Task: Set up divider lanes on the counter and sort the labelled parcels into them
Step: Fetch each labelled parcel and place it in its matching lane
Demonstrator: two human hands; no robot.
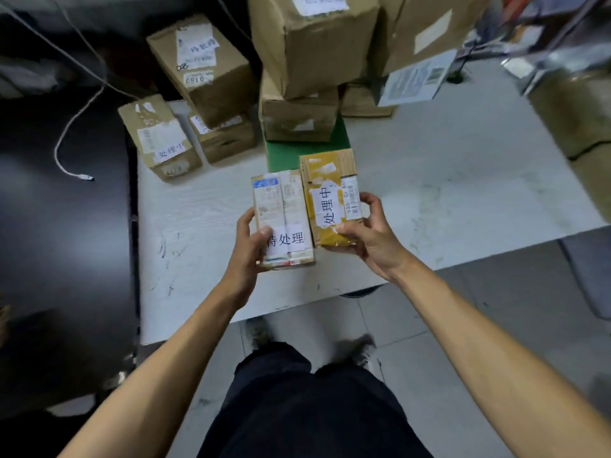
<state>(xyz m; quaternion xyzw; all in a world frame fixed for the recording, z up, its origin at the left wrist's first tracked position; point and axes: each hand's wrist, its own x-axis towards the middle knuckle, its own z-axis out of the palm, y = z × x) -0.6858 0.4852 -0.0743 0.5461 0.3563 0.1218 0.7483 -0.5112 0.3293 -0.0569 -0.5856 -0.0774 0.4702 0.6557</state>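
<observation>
My left hand grips a small parcel covered in white shipping labels, with a tag reading 待处理. My right hand grips a yellow-taped parcel tagged 处理中. I hold both side by side above the white counter. A green divider lies on the counter just behind them, partly under a stack of boxes. Labelled brown parcels stand at the back left: one tagged 处理中, a tilted one resting on another.
Large cardboard boxes are stacked at the back centre and right, with a printed sheet beside them. A dark desk with a white cable adjoins the counter's left edge. More boxes sit at the right.
</observation>
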